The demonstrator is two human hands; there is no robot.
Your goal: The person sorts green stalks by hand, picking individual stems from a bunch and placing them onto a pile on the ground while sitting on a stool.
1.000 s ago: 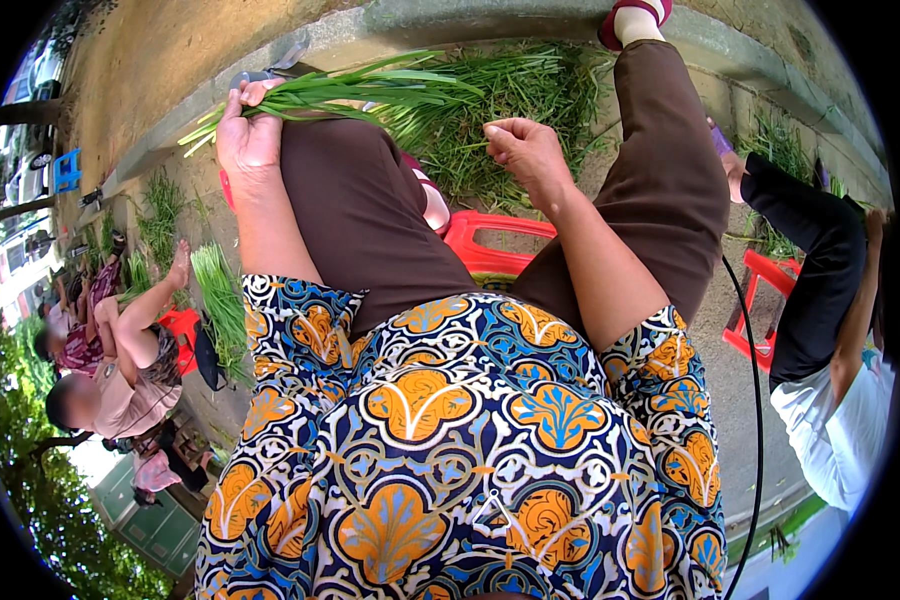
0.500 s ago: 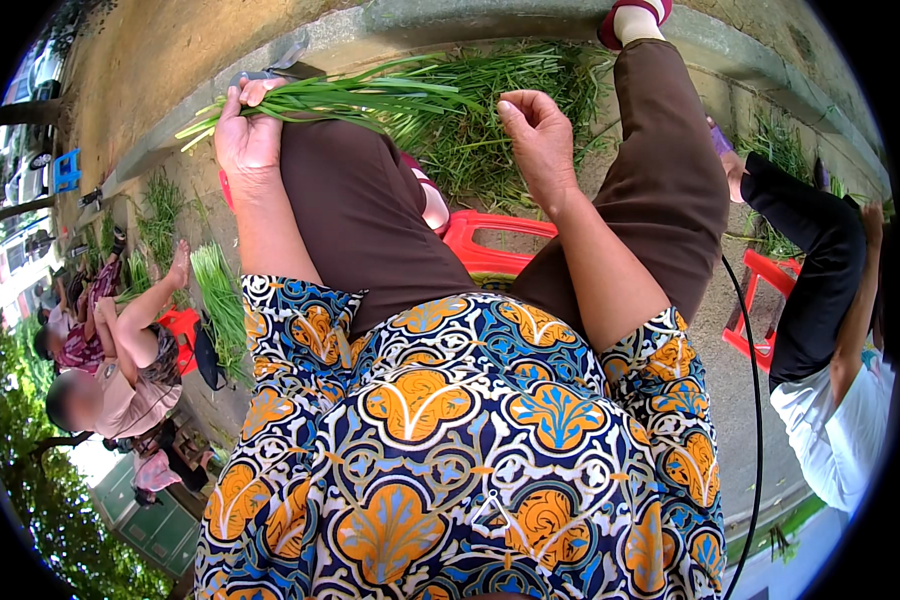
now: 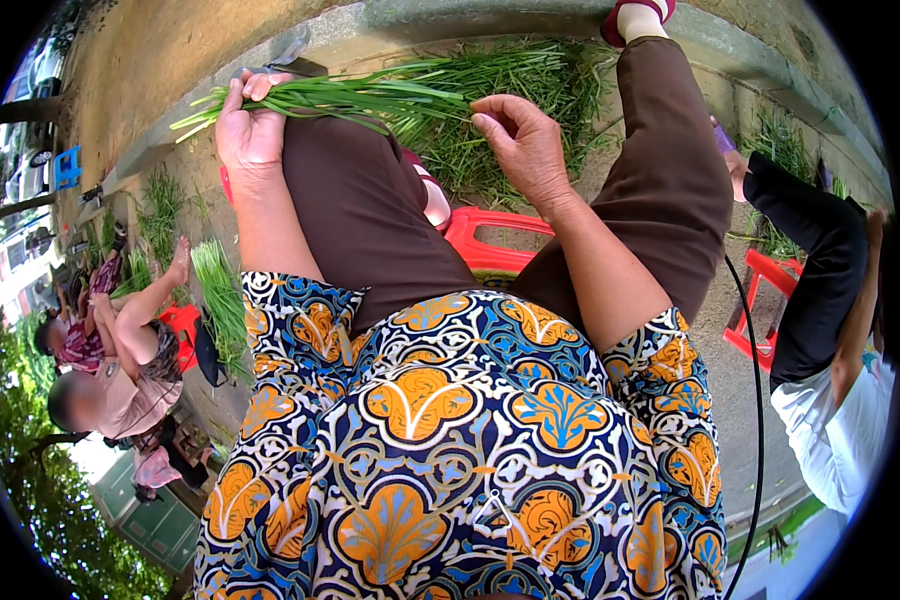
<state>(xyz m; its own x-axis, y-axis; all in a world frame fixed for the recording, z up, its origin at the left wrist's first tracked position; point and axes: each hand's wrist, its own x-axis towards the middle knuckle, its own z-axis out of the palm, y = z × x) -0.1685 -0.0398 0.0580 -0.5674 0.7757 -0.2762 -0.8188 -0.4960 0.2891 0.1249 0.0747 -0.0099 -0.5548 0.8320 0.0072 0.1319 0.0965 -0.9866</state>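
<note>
My left hand (image 3: 250, 130) grips a bundle of long green chive stalks (image 3: 360, 95) that lies across my left knee, its tips pointing right. My right hand (image 3: 525, 145) hovers just right of the bundle, thumb and fingers pinched together at the leaf tips; whether it holds a strand I cannot tell. A heap of loose green stalks (image 3: 530, 90) lies on the ground beyond my knees. I sit in brown trousers and a patterned blue and orange top.
A red plastic stool (image 3: 490, 245) stands between my legs. On the left, two people sit beside another bunch of greens (image 3: 220, 300). On the right, a person in a black sleeve (image 3: 820, 280) sits by a red stool (image 3: 755, 300). A concrete curb (image 3: 450, 20) runs behind.
My right hand has moved left from the heap toward the bundle's tips. My left hand has stayed on the bundle at my knee.
</note>
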